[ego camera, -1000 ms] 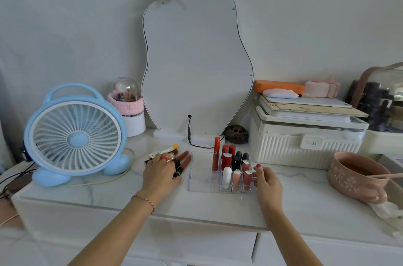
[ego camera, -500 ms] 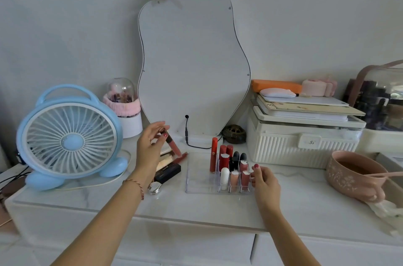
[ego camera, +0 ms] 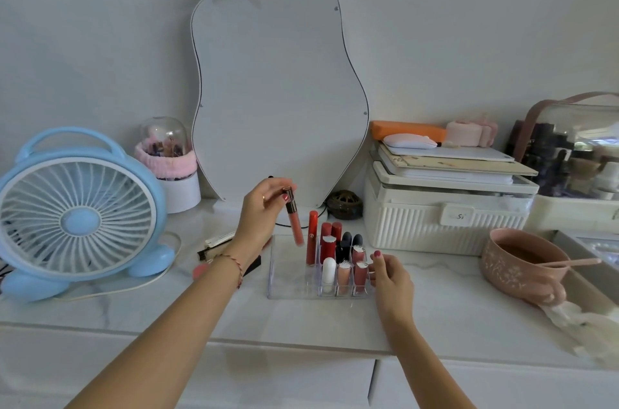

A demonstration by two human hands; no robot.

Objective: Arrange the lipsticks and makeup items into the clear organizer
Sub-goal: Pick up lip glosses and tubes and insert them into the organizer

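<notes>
Head view: the left hand has swung right since half a second ago, away from the loose makeup beside the fan and over toward the clear organizer; the lip gloss tube it carries, slanted back then, now hangs nearly upright, dark cap up and coral-red end down, above the organizer's open left section and just left of the tall red lipstick; the fingers are pinching the tube by its cap. The right hand stays where it was, at the organizer's right edge, fingers curled and touching the wall by the pink tubes, whether gripping or only steadying I cannot tell. The organizer sits on the white tabletop in front of the mirror; its right compartments hold upright lipsticks, red and black at the back, white and pale pink at the front; its left section is bare. A few loose makeup items lie on the tabletop behind the left wrist, between organizer and blue fan.
</notes>
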